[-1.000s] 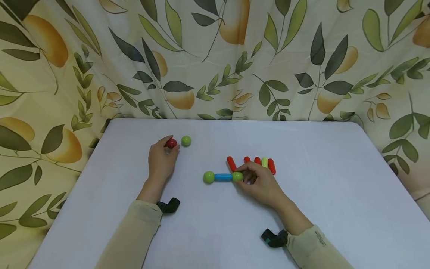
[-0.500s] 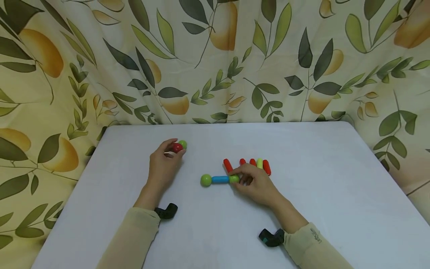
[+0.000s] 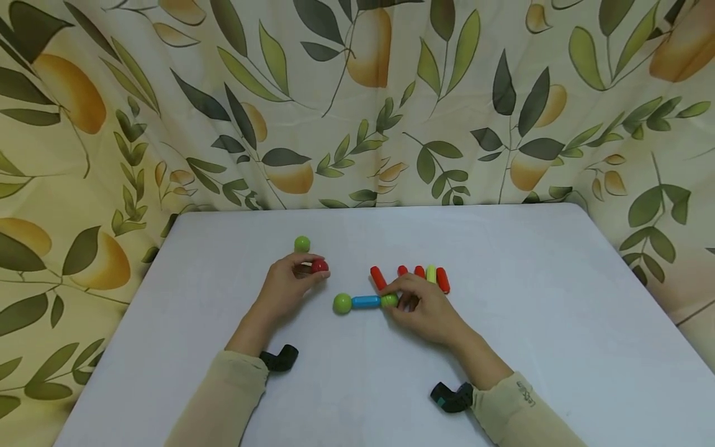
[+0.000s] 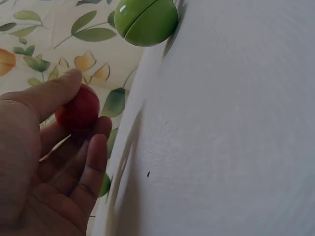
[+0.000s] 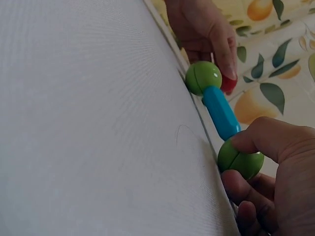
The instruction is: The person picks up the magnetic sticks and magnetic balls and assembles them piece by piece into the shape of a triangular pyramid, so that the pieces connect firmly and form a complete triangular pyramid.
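Observation:
My left hand (image 3: 286, 284) pinches a red ball (image 3: 320, 266) between thumb and fingertips, close over the table and left of a joined piece. That piece is a blue rod (image 3: 365, 302) with a green ball (image 3: 342, 303) on its left end and a second green ball (image 5: 240, 160) on its right end. My right hand (image 3: 427, 308) grips the right-end ball with thumb and fingers, and the piece lies level along the tabletop. In the left wrist view the red ball (image 4: 78, 109) sits between thumb and fingers, with the left-end green ball (image 4: 146, 20) nearby.
Behind my left hand a loose green ball (image 3: 302, 244) lies on the white table (image 3: 530, 323). Several red rods (image 3: 378, 278) and a yellow-green rod (image 3: 431, 274) lie just beyond my right hand, partly hidden by it. A leaf-and-fruit patterned cloth (image 3: 357, 149) hangs behind the table's far edge.
My left hand has carried the red ball from beside the loose green ball rightward and nearer, toward the joined piece. The right hand keeps its grip on the right-end ball; the head view shifted slightly.

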Tool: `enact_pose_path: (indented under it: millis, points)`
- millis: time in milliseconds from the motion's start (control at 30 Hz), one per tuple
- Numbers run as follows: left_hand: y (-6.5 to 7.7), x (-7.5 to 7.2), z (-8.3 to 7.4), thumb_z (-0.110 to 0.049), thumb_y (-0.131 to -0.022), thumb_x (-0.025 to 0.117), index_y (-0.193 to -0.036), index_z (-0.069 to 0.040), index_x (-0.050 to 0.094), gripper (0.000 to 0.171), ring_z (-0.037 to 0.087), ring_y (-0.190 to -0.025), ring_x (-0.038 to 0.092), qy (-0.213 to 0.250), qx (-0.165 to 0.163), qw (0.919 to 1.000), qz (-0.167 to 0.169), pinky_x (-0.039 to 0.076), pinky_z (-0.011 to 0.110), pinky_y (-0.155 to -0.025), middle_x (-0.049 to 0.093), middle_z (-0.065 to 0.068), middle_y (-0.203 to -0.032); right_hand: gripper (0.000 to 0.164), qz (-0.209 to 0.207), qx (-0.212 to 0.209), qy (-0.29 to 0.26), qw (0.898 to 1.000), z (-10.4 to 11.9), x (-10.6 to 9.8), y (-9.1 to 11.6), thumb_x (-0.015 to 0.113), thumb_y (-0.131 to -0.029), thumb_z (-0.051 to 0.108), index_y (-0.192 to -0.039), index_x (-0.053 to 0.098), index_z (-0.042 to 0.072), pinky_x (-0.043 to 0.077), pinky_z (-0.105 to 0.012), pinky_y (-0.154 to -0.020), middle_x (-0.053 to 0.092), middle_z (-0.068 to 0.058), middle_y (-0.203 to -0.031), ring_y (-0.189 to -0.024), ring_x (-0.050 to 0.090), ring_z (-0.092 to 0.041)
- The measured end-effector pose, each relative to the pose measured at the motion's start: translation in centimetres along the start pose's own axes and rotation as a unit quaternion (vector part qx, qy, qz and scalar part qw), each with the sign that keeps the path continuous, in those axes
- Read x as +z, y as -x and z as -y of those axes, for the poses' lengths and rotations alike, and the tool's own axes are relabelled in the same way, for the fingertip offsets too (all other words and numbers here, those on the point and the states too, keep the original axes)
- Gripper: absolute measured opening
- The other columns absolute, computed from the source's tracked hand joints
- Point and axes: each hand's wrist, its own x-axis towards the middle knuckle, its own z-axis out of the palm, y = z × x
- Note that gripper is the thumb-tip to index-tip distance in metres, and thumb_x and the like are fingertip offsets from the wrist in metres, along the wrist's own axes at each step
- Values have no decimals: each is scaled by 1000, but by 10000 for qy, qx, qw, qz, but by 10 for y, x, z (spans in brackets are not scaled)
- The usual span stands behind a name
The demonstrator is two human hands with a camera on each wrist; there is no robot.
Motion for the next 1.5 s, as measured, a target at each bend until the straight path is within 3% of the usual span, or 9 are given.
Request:
enact_pose_path:
  millis: [333,533,900,1167,1367,1500]
  points:
    - [10,12,14,-24,-90,82,-126,-18,73,37,16,-103,71,75,164,9981,587,57,34,-96,69,0,-117,33,188,166,92,9996,3,8,5,85,-86,16,-113,73,30,54,-24,-71,64,12,-97,-81,62,-11]
    - [7,15,15,-18,-91,81,-130,-16,71,40,19,-110,72,347,357,9964,684,58,32,-98,69,1,-120,32,100,106,200,9997,3,8,3,87,-85,24,-113,73,30,53,-23,-70,64,12,-95,-79,60,-11]
    - [4,16,14,-13,-91,81,-128,-15,71,38,20,-114,72,808,430,9928,778,57,28,-98,67,1,-125,31,27,-36,162,9999,2,6,1,83,-89,18,-116,72,30,52,-24,-71,66,12,-100,-82,59,-13]
    - [10,22,14,-18,-91,80,-125,-16,73,35,12,-107,72,404,411,9960,688,58,25,-94,69,-6,-117,32,237,6,170,9996,2,10,2,76,-95,15,-124,69,29,52,-24,-73,67,12,-112,-86,58,-13]
    - [6,27,9,-25,-92,80,-128,-23,72,37,10,-102,66,-274,831,9939,671,57,27,-91,68,-12,-119,39,191,161,358,9990,5,5,-2,74,-96,16,-130,65,33,51,-24,-73,65,13,-102,-84,58,-14]
    - [3,29,6,-25,-92,80,-129,-25,71,38,10,-101,63,-452,892,9924,713,56,29,-91,67,-13,-120,42,230,325,433,9983,8,2,-2,74,-97,16,-134,63,31,51,-24,-72,61,9,-92,-84,57,-15]
